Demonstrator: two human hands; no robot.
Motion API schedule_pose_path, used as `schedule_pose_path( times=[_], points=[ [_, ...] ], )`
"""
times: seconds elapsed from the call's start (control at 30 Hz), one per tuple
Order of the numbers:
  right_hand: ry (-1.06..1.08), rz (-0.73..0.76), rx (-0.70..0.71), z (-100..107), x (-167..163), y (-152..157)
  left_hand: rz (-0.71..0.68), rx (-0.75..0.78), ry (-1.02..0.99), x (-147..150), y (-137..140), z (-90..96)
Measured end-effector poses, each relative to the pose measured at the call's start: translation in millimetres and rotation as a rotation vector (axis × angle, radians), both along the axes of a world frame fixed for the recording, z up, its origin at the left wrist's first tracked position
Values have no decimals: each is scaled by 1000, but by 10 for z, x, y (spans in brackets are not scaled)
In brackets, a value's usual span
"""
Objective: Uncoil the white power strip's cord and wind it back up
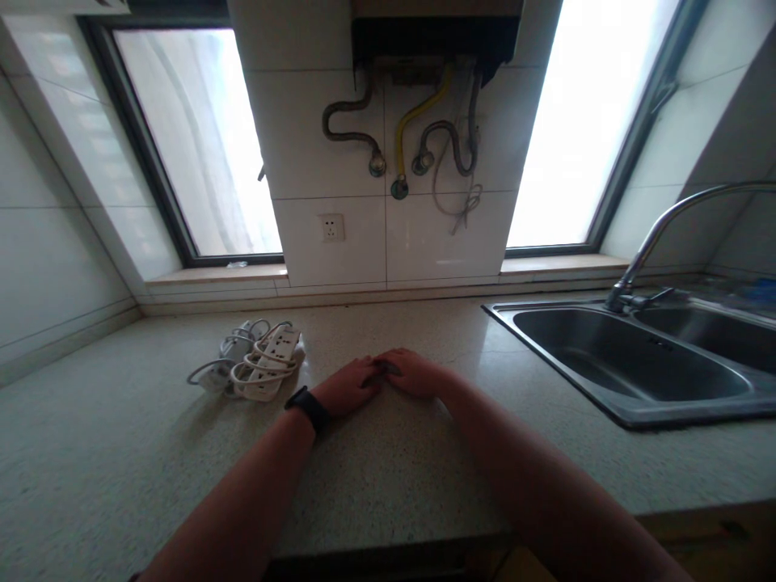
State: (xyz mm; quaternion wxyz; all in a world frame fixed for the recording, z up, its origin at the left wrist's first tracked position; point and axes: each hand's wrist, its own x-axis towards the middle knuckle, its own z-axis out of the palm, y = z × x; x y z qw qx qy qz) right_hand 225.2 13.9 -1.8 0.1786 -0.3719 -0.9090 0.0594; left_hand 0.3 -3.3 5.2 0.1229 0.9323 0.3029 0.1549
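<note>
My left hand, with a black watch on its wrist, lies low on the speckled stone counter. My right hand rests against it, and their fingers meet and partly overlap. Both hands look relaxed and loosely flat, with nothing seen held in them; some fingertips are dark and hard to make out. Just left of my left hand, apart from it, sits a bundle of white power strips with their cords looped around them.
A steel double-bowl sink with a curved faucet is set into the counter on the right. On the tiled wall are a socket and hoses under a dark water heater. Windows flank it. The counter's front edge runs below my arms.
</note>
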Motion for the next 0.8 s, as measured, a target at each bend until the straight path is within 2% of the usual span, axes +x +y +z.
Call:
schedule_pose_path(
  times=[0.33, 0.53, 0.8],
  points=[
    [8, -13, -3, -10, -1, -7, 51, -2, 34, -20, 33, -67],
    [8, -6, -3, 6, 1, -16, 7, 2, -10, -16, 38, -66],
    [-6, -20, -22, 23, -2, -37, 17, -5, 3, -13, 18, -50]
  ],
)
